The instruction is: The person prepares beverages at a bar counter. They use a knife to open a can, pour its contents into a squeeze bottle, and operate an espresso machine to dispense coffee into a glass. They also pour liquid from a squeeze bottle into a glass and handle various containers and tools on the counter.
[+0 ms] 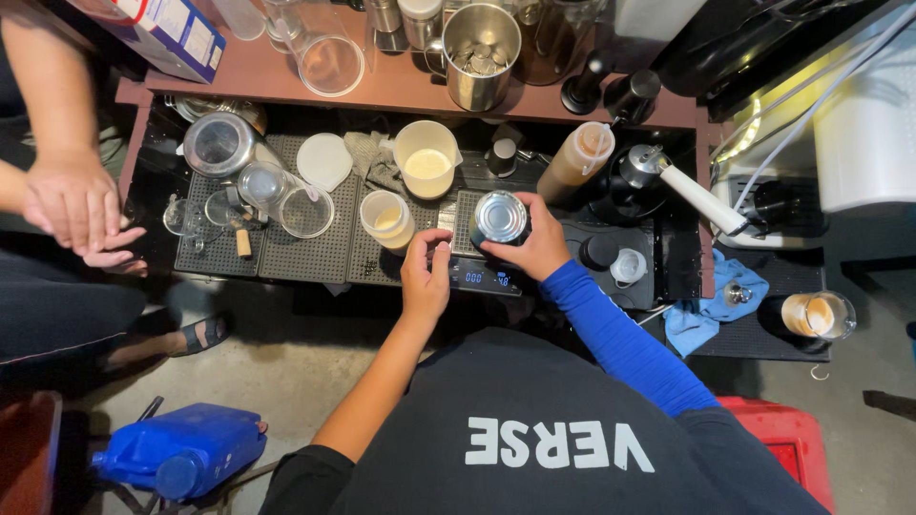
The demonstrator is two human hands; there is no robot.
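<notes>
Gripping the tin can (500,217) around its side wall, the right hand (536,246) is wrapping fingers about the lower half while the can is sitting on, or just over, the digital scale (485,277); contact with the platform cannot be told. Left hand (426,277) is resting just beside the can at the scale's near edge, fingers curled loosely, pinching nothing visible. Judgement: the can is stiff, thin-walled metal with a smooth, shiny top, probably slippery if wet and moderately heavy if full; side wall is the sound place to hold, not the rim. Beyond the grip a cream-filled cup (386,217) is standing on the worktop (305,250), a squeeze bottle (575,162) to its right.
</notes>
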